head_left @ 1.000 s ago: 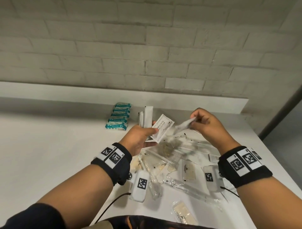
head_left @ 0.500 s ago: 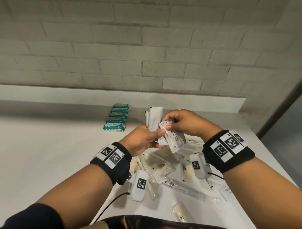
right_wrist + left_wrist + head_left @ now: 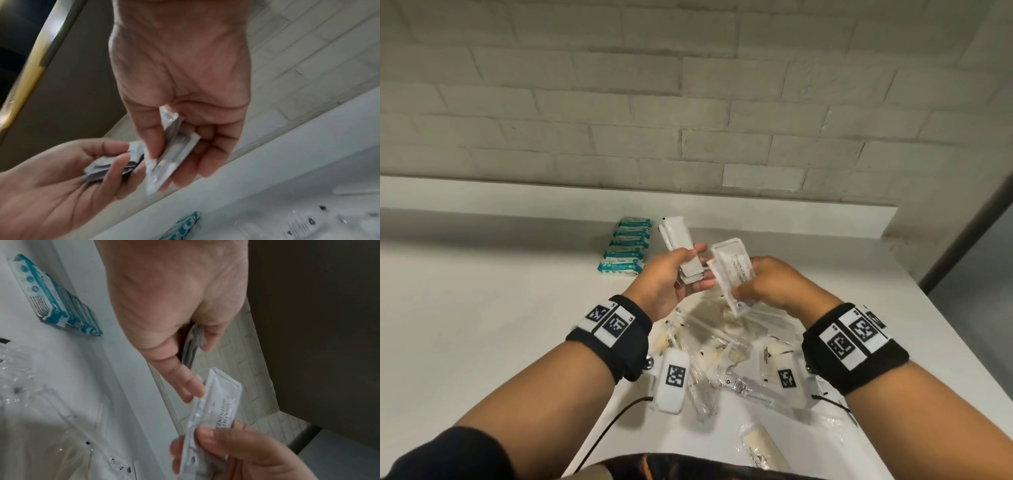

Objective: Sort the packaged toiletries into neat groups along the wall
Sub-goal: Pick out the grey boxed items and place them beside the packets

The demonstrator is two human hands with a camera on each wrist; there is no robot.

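My left hand (image 3: 690, 270) grips a stack of narrow white sachets (image 3: 681, 245) between thumb and fingers, raised above the table. Just right of it, my right hand (image 3: 744, 286) pinches flat white printed sachets (image 3: 732, 270), tilted upright and close to the left fingertips. The left wrist view shows the narrow stack (image 3: 193, 344) edge-on in my left hand (image 3: 191, 363) and the printed sachets (image 3: 218, 402) below it. In the right wrist view my right hand (image 3: 174, 152) holds the printed sachets (image 3: 170, 160) beside the left hand's stack (image 3: 113, 165). A row of teal wipe packs (image 3: 627, 246) lies by the wall ledge.
A loose pile of clear-wrapped toiletries (image 3: 726, 342) covers the white table (image 3: 482, 308) below my hands, with one more packet (image 3: 760, 445) near the front edge. The ledge (image 3: 791, 219) runs under the brick wall. The table's right edge drops to the floor.
My right hand came in from the right to the left hand and took hold of the printed sachets. The left hand now keeps only the narrow white stack.
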